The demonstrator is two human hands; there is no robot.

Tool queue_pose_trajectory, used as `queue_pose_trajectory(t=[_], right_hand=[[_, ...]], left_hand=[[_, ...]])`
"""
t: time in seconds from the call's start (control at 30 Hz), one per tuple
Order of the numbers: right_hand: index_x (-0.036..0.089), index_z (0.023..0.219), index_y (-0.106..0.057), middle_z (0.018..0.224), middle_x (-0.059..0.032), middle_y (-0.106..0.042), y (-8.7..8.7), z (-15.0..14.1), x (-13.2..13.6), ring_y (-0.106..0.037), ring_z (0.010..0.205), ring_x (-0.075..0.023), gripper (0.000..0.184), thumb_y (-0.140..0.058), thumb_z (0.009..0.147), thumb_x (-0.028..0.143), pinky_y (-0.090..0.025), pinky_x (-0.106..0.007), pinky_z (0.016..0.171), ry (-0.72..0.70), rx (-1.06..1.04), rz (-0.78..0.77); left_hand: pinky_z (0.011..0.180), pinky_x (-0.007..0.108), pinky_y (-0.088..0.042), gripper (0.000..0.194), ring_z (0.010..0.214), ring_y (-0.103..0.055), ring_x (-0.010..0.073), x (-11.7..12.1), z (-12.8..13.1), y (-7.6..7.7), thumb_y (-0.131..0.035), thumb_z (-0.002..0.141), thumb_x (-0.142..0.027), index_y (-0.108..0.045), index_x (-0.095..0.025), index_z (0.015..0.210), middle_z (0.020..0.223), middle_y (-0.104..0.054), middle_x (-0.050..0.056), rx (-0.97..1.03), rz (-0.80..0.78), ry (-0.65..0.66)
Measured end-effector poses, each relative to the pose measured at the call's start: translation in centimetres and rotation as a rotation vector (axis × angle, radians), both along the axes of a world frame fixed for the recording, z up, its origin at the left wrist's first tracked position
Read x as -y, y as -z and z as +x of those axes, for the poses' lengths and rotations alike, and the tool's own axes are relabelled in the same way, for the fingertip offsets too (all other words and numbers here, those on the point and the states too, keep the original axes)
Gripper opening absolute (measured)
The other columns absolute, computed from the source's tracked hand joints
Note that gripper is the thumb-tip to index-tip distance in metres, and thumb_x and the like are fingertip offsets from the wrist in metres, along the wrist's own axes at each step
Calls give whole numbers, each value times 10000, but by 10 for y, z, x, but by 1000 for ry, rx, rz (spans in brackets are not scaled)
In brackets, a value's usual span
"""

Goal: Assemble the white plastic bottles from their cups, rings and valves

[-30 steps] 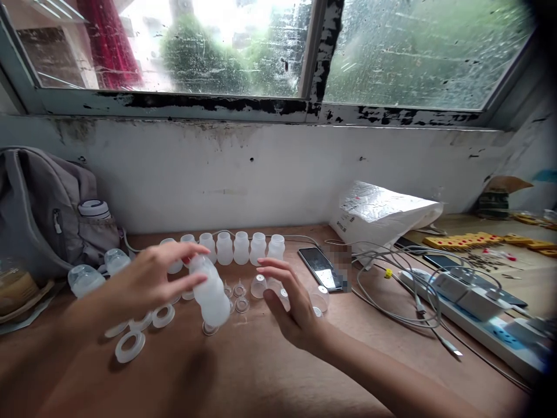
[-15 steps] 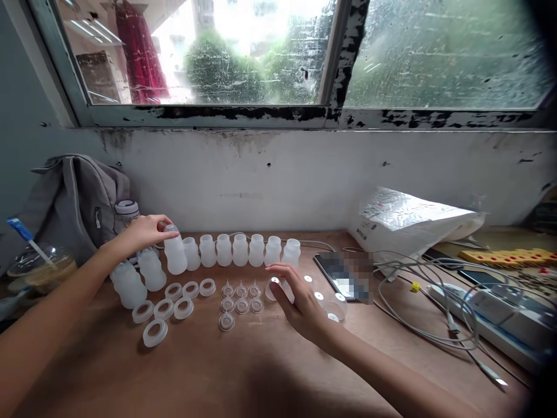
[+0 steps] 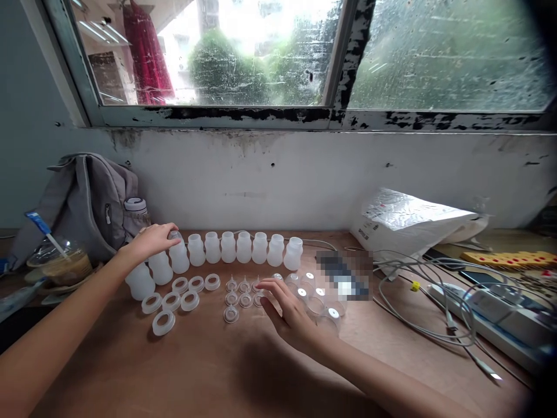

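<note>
My left hand (image 3: 150,240) rests on top of a small translucent plastic bottle (image 3: 178,256) at the left end of a row of bottles (image 3: 243,248) along the wall, fingers curled over its neck. My right hand (image 3: 287,307) lies with fingers spread over a group of clear caps (image 3: 319,296) beside several small nipple-shaped inserts (image 3: 238,296). White rings (image 3: 172,302) lie in front of the left bottles. Two more bottles (image 3: 140,281) stand at the far left.
A grey backpack (image 3: 82,200) with a flask and a plastic cup with a straw (image 3: 58,261) sit at the left. A phone (image 3: 343,276), a white plastic bag (image 3: 413,220), tangled cables (image 3: 418,284) and a power strip (image 3: 496,319) lie to the right on the wooden table (image 3: 217,371).
My left hand carried a bottle from mid-table to the left end of the row and set it upright there. My right hand stayed over the caps, shifting slightly nearer.
</note>
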State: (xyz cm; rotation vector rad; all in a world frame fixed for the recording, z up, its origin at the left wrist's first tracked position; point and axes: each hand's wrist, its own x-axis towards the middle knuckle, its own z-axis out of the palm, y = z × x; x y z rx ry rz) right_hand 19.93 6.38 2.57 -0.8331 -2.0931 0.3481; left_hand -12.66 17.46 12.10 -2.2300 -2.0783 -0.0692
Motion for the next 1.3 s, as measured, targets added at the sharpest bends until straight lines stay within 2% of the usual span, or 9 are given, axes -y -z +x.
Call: queue_pose_trajectory(t=[0.1,0.2,0.4,0.57,0.7,0.9,1.1,1.2,1.3], right_hand=[[193,1048,-456,936,-79,-534,13,-1,6,-513,866,-179,199,-372,869,174,-448,-328,751,4,54,15],[181,970,-492,826,-66,-558,25,0,10,-524,762,-169,160,-369,868,185,-445,-296,673,26,131,39],[164,903,-504,839,-72,-593,35,1,10,-555,737,-170,138,-379,846,173,-411,-267,632,245,325,-14],[149,955,-477,825,-70,-626,34,-3,-1,-591,689,-181,161,-371,862,225,-359,-256,567,464,489,-143],[152,1009,-478,913,-95,-632,32,-9,-12,-609,762,-211,248,-422,850,332,-350,-260,575,534,534,-220],[152,949,-524,915,-85,-613,28,-15,-5,-589,750,-187,236,-392,860,325,-365,-259,597,496,509,-189],[169,944,-540,928,-70,-566,28,-12,40,-516,871,-187,174,-489,790,231,-378,-286,763,103,429,-13],[189,1008,-521,980,-70,-553,30,-9,51,-491,926,-202,270,-533,739,177,-373,-328,819,-40,333,-27],[200,1050,-489,1000,-64,-554,36,-4,47,-501,936,-186,320,-483,743,109,-403,-314,802,-19,120,-131]], left_hand=[[761,357,-381,507,985,-514,304,11,10,2,-379,783,-451,-419,-151,1189,1033,-591,131,-70,242,34],[765,340,-377,356,932,-528,266,30,27,7,-330,840,-369,-496,-154,1070,977,-589,111,-97,423,190],[586,264,-395,277,685,-545,178,72,50,43,-364,843,-358,-550,-174,749,780,-560,55,-116,144,488],[652,301,-410,290,775,-530,215,90,44,77,-421,810,-403,-579,-165,758,804,-555,85,-144,152,474],[715,337,-407,288,828,-512,233,97,37,91,-435,804,-402,-577,-165,724,829,-551,91,-129,162,463],[812,353,-400,190,964,-486,228,110,48,92,-421,824,-314,-551,-180,785,1038,-517,91,95,213,508],[759,292,-437,193,837,-536,160,141,93,87,-445,826,-311,-460,-191,976,898,-546,32,514,239,614],[739,297,-447,278,818,-547,165,152,112,96,-491,801,-344,-445,-194,1030,902,-566,38,607,264,667],[753,314,-442,270,833,-553,179,155,123,109,-494,801,-346,-472,-188,1019,916,-588,56,627,327,700]])
